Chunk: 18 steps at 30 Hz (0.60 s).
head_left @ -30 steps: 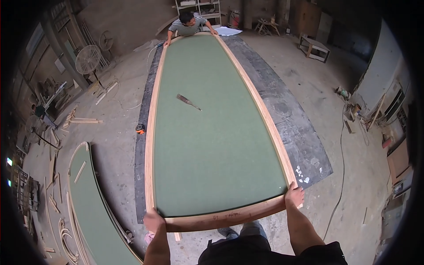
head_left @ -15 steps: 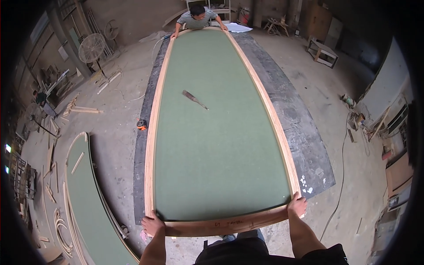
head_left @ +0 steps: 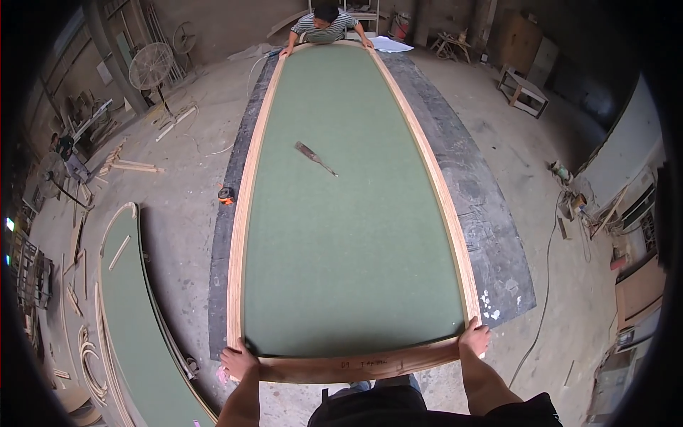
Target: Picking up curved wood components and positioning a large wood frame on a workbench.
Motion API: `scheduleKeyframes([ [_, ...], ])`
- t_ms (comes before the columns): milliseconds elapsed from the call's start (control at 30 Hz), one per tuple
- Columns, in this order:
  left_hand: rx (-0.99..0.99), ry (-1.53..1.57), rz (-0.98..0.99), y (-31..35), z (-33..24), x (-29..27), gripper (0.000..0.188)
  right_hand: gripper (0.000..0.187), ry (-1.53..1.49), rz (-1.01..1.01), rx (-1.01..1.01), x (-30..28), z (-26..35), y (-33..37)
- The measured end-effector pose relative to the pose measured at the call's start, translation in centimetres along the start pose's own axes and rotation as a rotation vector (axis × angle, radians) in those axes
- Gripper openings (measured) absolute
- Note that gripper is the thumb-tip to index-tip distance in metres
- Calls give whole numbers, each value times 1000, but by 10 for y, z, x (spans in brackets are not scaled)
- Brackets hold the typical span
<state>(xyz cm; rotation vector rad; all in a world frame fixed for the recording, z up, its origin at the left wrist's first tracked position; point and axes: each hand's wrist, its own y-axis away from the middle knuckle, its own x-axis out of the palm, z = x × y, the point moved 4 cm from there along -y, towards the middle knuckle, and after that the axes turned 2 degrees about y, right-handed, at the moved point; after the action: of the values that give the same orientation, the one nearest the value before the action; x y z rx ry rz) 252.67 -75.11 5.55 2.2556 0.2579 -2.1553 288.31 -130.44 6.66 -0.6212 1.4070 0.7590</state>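
A long green panel (head_left: 348,235) edged with pale wooden strips (head_left: 247,206) lies on a dark-topped table (head_left: 480,192). Across its near end runs a brown curved wooden rail (head_left: 356,364) with handwriting on its face. My left hand (head_left: 240,359) is closed around the near left corner, where rail and side strip meet. At the near right corner, my right hand (head_left: 474,336) grips in the same way, thumb on top. The undersides of both hands are hidden. Toward the far half of the panel rests a tool with a broad worn end and a narrow tip (head_left: 315,158).
Another person (head_left: 326,27) leans over the far end, hands at its corners. An orange-and-black tape measure (head_left: 226,195) sits on the table's left edge. A second, narrower green panel (head_left: 139,306) lies at left. Standing fans (head_left: 151,65) and a floor cable (head_left: 544,313) flank the table.
The whole view has shifted slightly. Both of my hands keep their grip on the near corners, and the other person's hands stay at the far ones.
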Motion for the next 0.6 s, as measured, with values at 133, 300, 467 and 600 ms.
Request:
scheduleKeyframes([
  [133, -9, -3, -13, 0, 0, -2, 60, 64, 3, -9, -2, 2, 0, -1],
  [300, -6, -19, -22, 1, -2, 0, 59, 65, 26, -28, 3, 5, -3, -4],
  [467, -8, -18, -24, 0, 0, -1, 58, 65, 20, 6, 5, -1, 0, 0],
  [600, -13, -2, -4, 0, 0, -3, 58, 66, 24, 27, 10, -4, 1, 3],
])
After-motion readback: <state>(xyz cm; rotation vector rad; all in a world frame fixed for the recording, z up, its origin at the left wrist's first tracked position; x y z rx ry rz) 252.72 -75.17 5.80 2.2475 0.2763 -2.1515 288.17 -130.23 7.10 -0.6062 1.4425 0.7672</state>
